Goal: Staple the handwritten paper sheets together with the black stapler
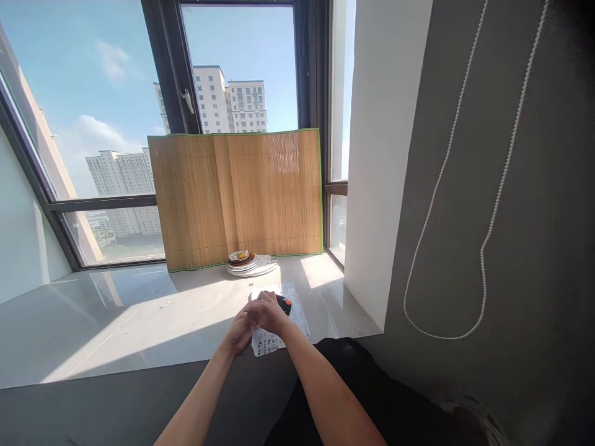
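Patterned sheet lies under both hands, touching.

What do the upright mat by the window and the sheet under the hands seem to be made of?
Mat: apparently thin bamboo slats, matte tan, fine vertical ribbing, green edging. Sheet: probably paper or thin cloth, white with dark printed marks; too small to settle.

sill | on it: paper sheet, plate stack, bamboo mat

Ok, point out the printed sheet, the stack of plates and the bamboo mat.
printed sheet (pixel 297 313): head view, bare right part.
stack of plates (pixel 255 267): head view, white rim.
bamboo mat (pixel 237 195): head view, middle of slats.
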`<state>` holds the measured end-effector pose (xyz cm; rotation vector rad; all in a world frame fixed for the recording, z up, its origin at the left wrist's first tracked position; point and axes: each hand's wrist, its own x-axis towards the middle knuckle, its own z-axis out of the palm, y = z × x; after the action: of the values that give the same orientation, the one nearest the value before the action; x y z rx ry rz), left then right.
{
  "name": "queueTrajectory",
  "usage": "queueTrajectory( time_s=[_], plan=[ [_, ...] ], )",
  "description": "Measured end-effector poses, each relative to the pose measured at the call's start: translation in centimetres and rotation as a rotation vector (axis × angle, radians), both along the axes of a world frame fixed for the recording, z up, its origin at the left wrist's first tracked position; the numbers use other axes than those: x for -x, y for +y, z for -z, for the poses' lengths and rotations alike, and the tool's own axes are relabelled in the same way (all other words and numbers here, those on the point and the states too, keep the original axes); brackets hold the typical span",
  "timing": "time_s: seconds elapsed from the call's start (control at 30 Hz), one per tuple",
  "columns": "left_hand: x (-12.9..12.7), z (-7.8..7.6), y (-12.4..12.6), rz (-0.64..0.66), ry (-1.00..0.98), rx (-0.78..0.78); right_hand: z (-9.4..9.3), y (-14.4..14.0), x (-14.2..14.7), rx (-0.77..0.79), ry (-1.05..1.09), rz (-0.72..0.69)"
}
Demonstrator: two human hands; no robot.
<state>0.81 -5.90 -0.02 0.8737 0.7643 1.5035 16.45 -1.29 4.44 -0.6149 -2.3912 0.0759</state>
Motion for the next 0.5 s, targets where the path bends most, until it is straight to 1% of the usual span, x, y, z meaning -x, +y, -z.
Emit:
queueTrajectory(
  time_s=[0.07,0.3,0.5],
  plan=[
    [0.1,0.1,0.1,0.002,0.019,0.007,-0.2,0.0,-0.1,0.029,-0.028,-0.054],
    [0.1,0.1,0.3,0.008,-0.008,0.036,-1.1,0.2,-0.7,0.059,-0.074,-0.015],
    [-0.1,0.0,0.1,0.025,-0.013,0.025,-1.1,0.3,-0.9,0.034,-0.094,0.004]
  ],
)
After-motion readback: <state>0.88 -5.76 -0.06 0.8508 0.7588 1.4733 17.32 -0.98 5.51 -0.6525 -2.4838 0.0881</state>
